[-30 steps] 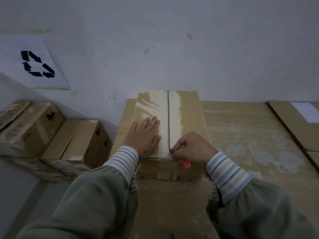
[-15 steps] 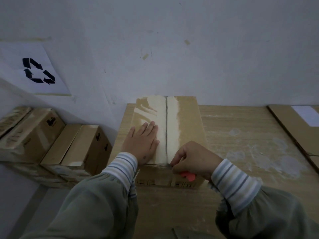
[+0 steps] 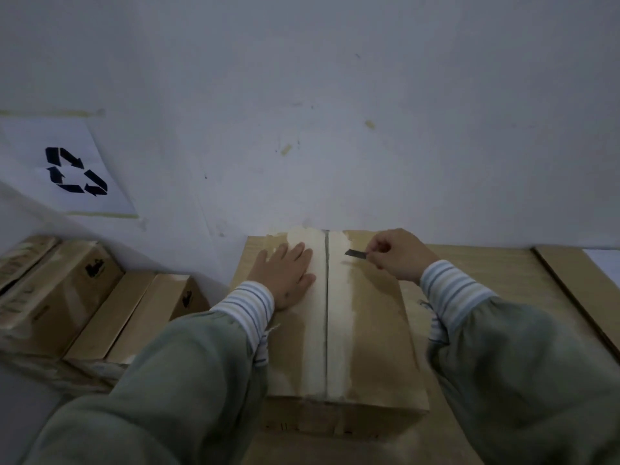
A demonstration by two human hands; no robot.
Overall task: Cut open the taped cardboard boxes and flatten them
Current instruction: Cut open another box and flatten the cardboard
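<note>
1. Box, one, taped, seam slit, at table far-left corner
2. Left hand flat on top, fingers released
3. Right hand pinching blade
4. Three boxes stacked left of table

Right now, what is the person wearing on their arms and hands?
Both hands, left hand and right hand, are bare: no gloves. Each arm has a loose grey-green outer sleeve, gathered near the wrist, over a white cuff with thin blue stripes.

Grey-green sleeves, blue-and-white striped cuffs
</note>
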